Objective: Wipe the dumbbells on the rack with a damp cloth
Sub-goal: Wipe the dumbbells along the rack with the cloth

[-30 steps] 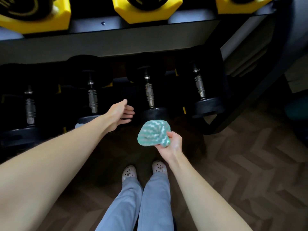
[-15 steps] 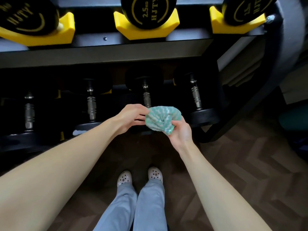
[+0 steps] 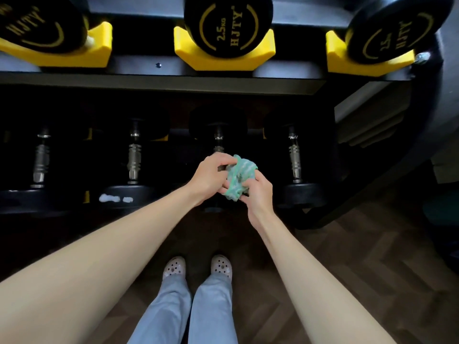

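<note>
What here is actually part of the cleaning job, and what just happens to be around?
Part of the job:
green cloth, bunched between left hand and right hand
2.5 kg dumbbell
lower-shelf dumbbells
rack

Just there:
yellow cradles
pale clogs
wooden floor

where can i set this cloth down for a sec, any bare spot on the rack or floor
Bare strips of upper shelf rail lie between the yellow cradles. The wood floor right of the shoes is open too. The lower tier is crowded: four dumbbells side by side, left hand and right hand holding the cloth before the third.
</note>
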Tool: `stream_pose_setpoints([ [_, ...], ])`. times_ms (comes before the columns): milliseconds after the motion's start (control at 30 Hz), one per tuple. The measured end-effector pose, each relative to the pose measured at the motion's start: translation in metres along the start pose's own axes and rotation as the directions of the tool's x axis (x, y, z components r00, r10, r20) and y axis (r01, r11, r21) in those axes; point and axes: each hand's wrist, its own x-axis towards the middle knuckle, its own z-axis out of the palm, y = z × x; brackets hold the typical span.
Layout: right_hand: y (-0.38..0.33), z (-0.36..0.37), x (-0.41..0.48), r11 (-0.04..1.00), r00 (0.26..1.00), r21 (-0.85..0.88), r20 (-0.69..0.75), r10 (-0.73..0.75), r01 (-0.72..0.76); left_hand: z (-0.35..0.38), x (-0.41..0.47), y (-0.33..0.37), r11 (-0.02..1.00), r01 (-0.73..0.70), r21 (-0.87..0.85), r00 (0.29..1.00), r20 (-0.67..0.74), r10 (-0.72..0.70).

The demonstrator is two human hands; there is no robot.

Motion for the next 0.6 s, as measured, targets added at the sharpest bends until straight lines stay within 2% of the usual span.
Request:
stream_pose_setpoints([
  [67, -0.006, -0.010, 0.008, 0.924, 0.978, 0.328, 0.124, 0.165, -0.198, 0.003, 0.003, 0.003, 0.991, -0.043, 0.125, 0.999, 0.034, 0.039],
  [100, -0.009, -0.014, 0.012, 0.891, 0.964, 0.376, 0.177, 0.200, -0.254, 0.005, 0.006, 0.004, 0.976, -0.061, 0.211, 0.998, 0.043, 0.053],
  [167, -0.012, -0.015, 0.019, 0.892, 0.937, 0.333, 0.270, 0.221, -0.306, 0.009, 0.011, 0.005, 0.932, -0.081, 0.353, 0.997, 0.025, 0.077],
  [200, -0.012, -0.014, 0.022, 0.899, 0.931, 0.308, 0.289, 0.224, -0.312, 0.011, 0.013, 0.006, 0.925, -0.076, 0.372, 0.997, 0.006, 0.080],
  [267, -0.011, -0.012, 0.032, 0.904, 0.931, 0.286, 0.276, 0.241, -0.318, 0.013, 0.018, 0.006, 0.947, -0.061, 0.317, 0.998, -0.001, 0.064],
  [333, -0.013, -0.014, 0.046, 0.884, 0.934, 0.329, 0.243, 0.261, -0.333, 0.012, 0.021, 0.004, 0.982, -0.020, 0.190, 1.000, -0.001, 0.020],
  [400, -0.016, -0.017, 0.062, 0.882, 0.950, 0.356, 0.161, 0.269, -0.310, 0.006, 0.025, -0.003, 0.997, 0.025, 0.078, 0.990, -0.138, -0.014],
  [467, -0.022, -0.018, 0.078, 0.952, 0.975, 0.209, 0.039, 0.219, -0.222, -0.005, 0.031, -0.017, 0.995, 0.091, 0.035, 0.929, -0.364, -0.072],
  [500, -0.024, -0.017, 0.085, 0.983, 0.986, 0.082, -0.009, 0.164, -0.163, -0.010, 0.034, -0.025, 0.987, 0.157, 0.038, 0.896, -0.426, -0.126],
  [533, -0.028, -0.017, 0.092, 0.994, 0.995, -0.050, -0.035, 0.096, -0.098, -0.016, 0.037, -0.034, 0.966, 0.249, 0.067, 0.876, -0.441, -0.195],
  [600, -0.030, -0.014, 0.106, 0.962, 0.999, -0.274, -0.043, -0.022, 0.009, -0.023, 0.042, -0.048, 0.876, 0.453, 0.166, 0.848, -0.383, -0.366],
])
